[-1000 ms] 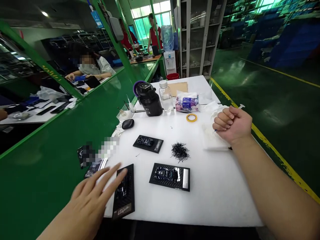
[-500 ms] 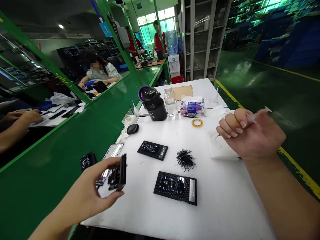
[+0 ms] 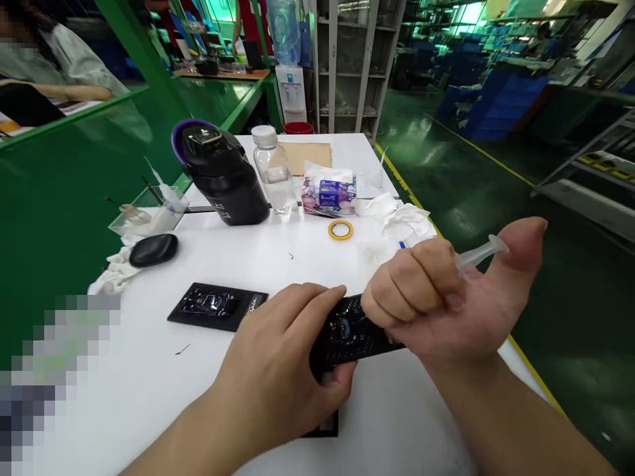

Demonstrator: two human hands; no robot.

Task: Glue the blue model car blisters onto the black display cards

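Observation:
My left hand [image 3: 282, 360] is closed on the edge of a black plaque [image 3: 342, 334] that bears a small dark model car, its face turned up. My right hand [image 3: 441, 311] makes a fist round a translucent plastic syringe [image 3: 481, 256], whose flanged end sticks out beside the raised thumb. The fist's lower fingers cover the plaque's right end, and the syringe's tip is hidden. Left of the hands, a second plaque with a car [image 3: 213, 307] lies on the white table [image 3: 149, 396]. Below the held plaque, the corner of another black plaque [image 3: 330, 426] shows.
A black bottle [image 3: 228, 178], a clear bottle [image 3: 278, 178], a tissue pack [image 3: 327, 192] and a yellow tape roll [image 3: 340, 230] stand or lie farther back. At left are a black oval case [image 3: 153, 250] and a small clear tray [image 3: 149, 215]. Crumpled tissues [image 3: 409, 221] lie at right.
My left hand has moved right to the middle, turning the plaque from edge-on to face up. My right hand has come down and left to it. The black heap is now hidden; the view has shifted.

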